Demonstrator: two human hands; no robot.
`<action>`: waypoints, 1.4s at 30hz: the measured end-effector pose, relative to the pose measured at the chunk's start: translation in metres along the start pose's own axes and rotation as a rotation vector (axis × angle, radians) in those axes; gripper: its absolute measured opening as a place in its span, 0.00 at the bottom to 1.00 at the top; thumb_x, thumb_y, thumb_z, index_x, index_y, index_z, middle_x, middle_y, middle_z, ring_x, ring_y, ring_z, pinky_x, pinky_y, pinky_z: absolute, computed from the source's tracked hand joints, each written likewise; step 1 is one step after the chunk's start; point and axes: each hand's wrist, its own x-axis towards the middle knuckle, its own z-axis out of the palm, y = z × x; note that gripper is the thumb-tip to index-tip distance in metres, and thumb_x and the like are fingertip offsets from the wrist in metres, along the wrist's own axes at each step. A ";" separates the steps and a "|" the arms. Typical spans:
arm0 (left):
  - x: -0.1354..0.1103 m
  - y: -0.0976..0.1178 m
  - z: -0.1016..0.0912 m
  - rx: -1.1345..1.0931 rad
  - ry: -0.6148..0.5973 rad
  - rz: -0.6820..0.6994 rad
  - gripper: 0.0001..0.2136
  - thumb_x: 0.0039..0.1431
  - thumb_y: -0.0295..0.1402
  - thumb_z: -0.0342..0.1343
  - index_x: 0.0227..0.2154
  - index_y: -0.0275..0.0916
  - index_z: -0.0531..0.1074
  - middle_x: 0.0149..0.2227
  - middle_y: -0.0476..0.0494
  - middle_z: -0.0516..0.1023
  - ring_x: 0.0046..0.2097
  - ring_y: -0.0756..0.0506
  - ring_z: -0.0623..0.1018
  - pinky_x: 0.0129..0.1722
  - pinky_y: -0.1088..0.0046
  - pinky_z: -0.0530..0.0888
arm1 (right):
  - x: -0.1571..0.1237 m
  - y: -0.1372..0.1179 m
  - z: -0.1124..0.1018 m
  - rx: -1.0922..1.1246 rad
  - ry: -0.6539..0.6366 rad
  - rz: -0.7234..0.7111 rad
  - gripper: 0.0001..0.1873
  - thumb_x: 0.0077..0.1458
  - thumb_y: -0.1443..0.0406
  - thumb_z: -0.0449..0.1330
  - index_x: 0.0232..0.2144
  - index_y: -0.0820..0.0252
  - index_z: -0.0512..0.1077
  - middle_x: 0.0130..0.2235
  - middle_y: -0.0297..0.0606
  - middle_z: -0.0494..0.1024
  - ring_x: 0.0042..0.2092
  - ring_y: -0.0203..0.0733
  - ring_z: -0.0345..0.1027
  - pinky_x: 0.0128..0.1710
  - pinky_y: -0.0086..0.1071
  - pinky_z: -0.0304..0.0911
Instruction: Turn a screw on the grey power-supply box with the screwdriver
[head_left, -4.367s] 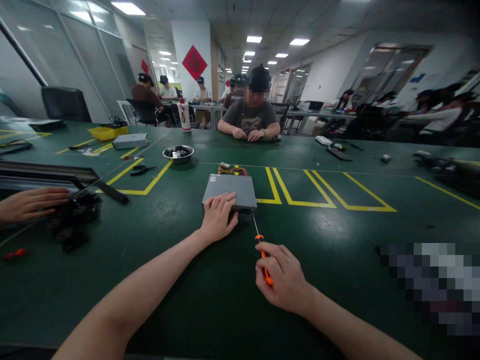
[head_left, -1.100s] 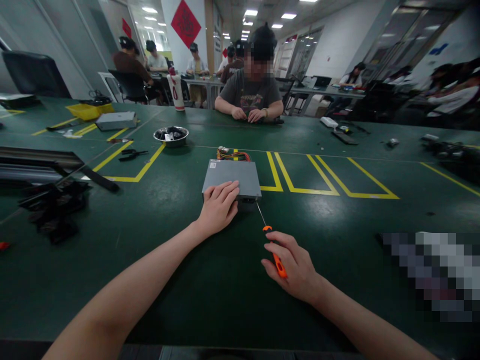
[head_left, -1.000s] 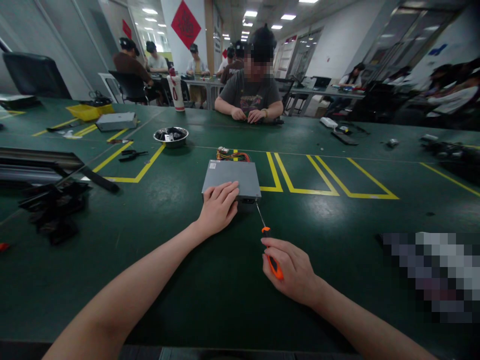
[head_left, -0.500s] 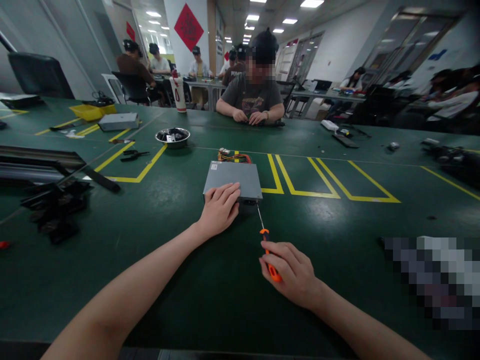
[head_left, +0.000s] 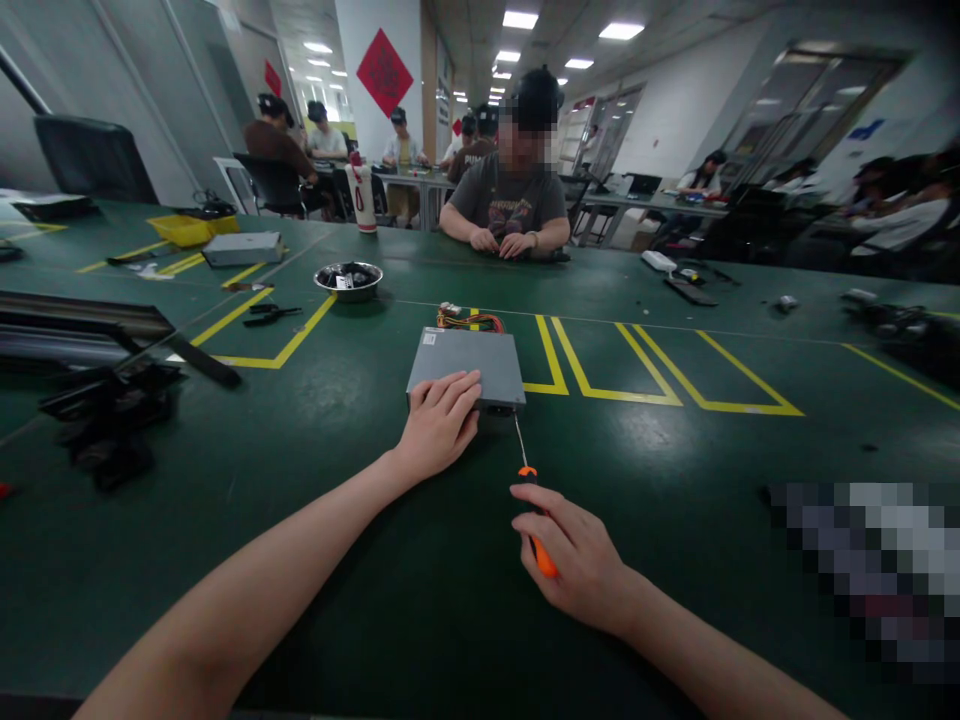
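A grey metal computer power supply lies flat on the green table, its bundle of coloured wires behind it. My left hand grips its near edge, fingers across the top and thumb down the front side. In my right hand is a screwdriver with an orange and black handle. Its thin shaft slants up to the near right corner of the case. The tip meets the front face there, beside the dark socket; the screw itself is too small to make out. My fingers partly hide the handle.
Yellow tape marks the table. A steel bowl of small parts, pliers, a yellow tray and another metal box stand farther left. Black parts lie near left. Opposite sits a person, hands on the table.
My right fingers have shifted round the screwdriver handle, covering more of its upper part. The left hand and power supply stay put. The view has tilted slightly.
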 end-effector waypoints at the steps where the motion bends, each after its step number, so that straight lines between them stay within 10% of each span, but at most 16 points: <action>1: 0.000 0.000 0.000 -0.001 0.002 0.000 0.14 0.58 0.30 0.47 0.48 0.40 0.62 0.55 0.44 0.66 0.55 0.44 0.65 0.50 0.61 0.57 | 0.001 0.000 -0.001 0.002 0.001 -0.006 0.08 0.52 0.70 0.53 0.37 0.64 0.67 0.45 0.49 0.70 0.42 0.40 0.67 0.37 0.31 0.66; 42: 0.001 0.002 -0.001 -0.023 0.011 -0.028 0.14 0.58 0.29 0.48 0.47 0.41 0.63 0.54 0.43 0.67 0.55 0.43 0.65 0.49 0.60 0.58 | 0.010 0.003 0.018 -0.076 -0.028 -0.138 0.07 0.50 0.73 0.54 0.33 0.61 0.67 0.44 0.41 0.73 0.36 0.38 0.61 0.35 0.33 0.62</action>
